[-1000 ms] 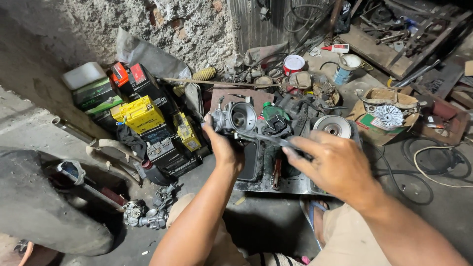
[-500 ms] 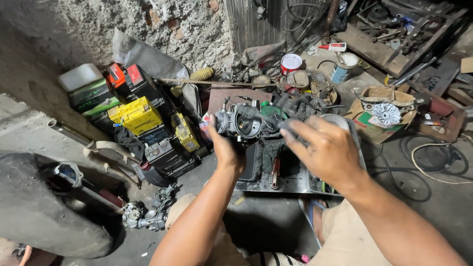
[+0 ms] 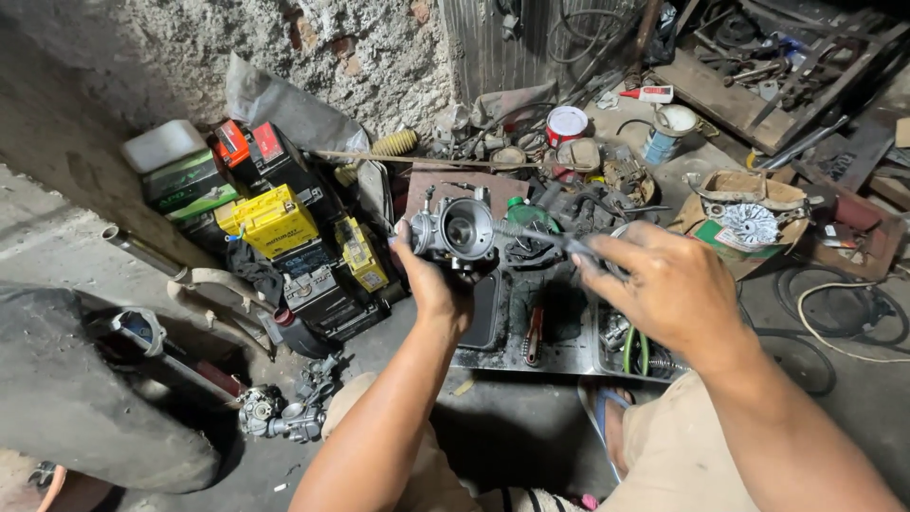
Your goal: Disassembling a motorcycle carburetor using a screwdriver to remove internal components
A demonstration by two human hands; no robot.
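Near the middle of the frame the left hand (image 3: 431, 284) is closed around a grey metal carburetor (image 3: 455, 230), while the right hand (image 3: 668, 284) pinches a thin dark tool (image 3: 540, 237) whose tip reaches the carburetor, above a metal tray (image 3: 559, 356) on the floor.

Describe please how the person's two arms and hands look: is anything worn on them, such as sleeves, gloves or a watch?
Both forearms are bare up to the picture's lower edge; no sleeves show. The left hand and the right hand wear no gloves, and no watch, ring or bracelet is visible. Dark grime marks the fingers. The fingernail on the left hand looks pale and short.
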